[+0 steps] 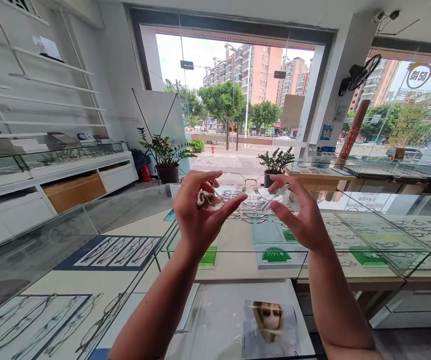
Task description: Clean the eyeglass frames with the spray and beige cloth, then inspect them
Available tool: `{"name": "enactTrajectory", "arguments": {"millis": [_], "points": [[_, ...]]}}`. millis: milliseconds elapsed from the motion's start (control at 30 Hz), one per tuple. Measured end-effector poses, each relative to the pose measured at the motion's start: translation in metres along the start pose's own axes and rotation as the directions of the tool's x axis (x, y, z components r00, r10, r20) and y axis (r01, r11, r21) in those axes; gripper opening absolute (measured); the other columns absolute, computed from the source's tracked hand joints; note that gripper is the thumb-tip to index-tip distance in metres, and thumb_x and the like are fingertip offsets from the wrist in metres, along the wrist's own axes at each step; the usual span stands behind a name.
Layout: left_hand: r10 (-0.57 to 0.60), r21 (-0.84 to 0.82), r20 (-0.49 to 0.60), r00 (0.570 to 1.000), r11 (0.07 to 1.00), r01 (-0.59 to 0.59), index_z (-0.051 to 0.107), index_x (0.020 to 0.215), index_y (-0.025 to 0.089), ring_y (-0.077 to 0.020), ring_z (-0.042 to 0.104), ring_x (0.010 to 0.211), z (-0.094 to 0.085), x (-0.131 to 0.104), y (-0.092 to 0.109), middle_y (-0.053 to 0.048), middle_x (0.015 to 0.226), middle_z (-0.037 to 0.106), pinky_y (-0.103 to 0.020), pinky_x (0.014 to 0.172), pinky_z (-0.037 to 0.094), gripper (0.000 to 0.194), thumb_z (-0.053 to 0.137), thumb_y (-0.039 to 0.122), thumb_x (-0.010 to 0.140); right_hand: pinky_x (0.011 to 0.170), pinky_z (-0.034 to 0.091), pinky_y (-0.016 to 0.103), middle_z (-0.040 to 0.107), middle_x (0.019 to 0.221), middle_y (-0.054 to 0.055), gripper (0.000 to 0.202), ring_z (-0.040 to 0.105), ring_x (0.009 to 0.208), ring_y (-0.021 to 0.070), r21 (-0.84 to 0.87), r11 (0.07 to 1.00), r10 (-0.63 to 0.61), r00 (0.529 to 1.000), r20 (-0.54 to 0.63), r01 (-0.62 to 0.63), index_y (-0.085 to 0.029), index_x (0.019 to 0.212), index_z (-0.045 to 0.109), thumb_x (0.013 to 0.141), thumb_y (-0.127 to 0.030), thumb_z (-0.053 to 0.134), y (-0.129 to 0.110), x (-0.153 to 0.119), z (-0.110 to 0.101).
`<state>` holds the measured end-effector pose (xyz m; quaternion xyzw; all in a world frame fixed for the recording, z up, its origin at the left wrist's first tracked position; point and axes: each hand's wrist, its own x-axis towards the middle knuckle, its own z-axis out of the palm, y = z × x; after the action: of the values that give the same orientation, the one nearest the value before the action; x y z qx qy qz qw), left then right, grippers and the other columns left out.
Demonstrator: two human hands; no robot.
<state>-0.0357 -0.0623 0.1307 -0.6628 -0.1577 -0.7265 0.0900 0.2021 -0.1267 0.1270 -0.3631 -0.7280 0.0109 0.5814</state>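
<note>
A pair of thin-rimmed eyeglasses point(251, 181) is held up in front of me, above the glass display case. My left hand point(198, 210) grips its left side and also keeps a crumpled beige cloth point(206, 200) tucked in the fingers; the thumb points toward the bridge. At the right lens, my right hand point(300, 210) has its fingertips and thumb around the rim. Both lenses are clear, and the window scene shows through them.
Below my hands stands a glass display case point(234, 270) with rows of eyeglasses and green cards point(276, 255). More frames lie on a navy tray point(112, 251) at left. A printed picture point(271, 327) lies nearest me. Potted plants point(166, 160) stand by the entrance.
</note>
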Motion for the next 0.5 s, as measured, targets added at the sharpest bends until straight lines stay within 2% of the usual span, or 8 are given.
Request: {"name": "enactTrajectory", "arguments": {"millis": [100,300,500], "points": [[-0.022,0.005,0.034,0.999,1.0,0.022,0.073,0.119,0.023,-0.0148,0.063,0.078,-0.004,0.001,0.006,0.0,0.096,0.069,-0.032,0.075,0.055,0.055,0.097,0.057,0.083,0.109,0.057,0.054,0.07,0.11,0.004,0.042,0.069,0.112,0.0298,-0.006,1.0,0.004,0.999,0.032,-0.004,-0.037,0.142,0.064,0.104,-0.053,0.07,-0.001,-0.003,0.003],[-0.071,0.029,0.056,0.996,0.997,0.069,0.072,0.115,0.022,-0.0135,0.06,0.076,-0.006,0.002,0.015,0.001,0.093,0.067,-0.029,0.07,0.053,0.056,0.094,0.064,0.084,0.095,0.06,0.053,0.058,0.099,0.003,0.059,0.061,0.091,0.0275,-0.005,0.999,-0.041,0.998,-0.043,0.041,-0.038,0.154,0.051,0.103,-0.064,0.066,0.001,-0.007,0.011],[-0.126,0.031,0.096,0.987,0.992,0.124,0.07,0.112,0.022,-0.0146,0.064,0.078,-0.008,0.001,0.024,0.0,0.093,0.069,-0.029,0.072,0.056,0.058,0.093,0.066,0.084,0.089,0.061,0.051,0.057,0.094,0.003,0.055,0.058,0.082,0.0252,0.035,0.999,-0.031,0.996,-0.079,0.034,-0.037,0.152,0.053,0.108,-0.068,0.054,0.006,-0.004,0.017]]}}
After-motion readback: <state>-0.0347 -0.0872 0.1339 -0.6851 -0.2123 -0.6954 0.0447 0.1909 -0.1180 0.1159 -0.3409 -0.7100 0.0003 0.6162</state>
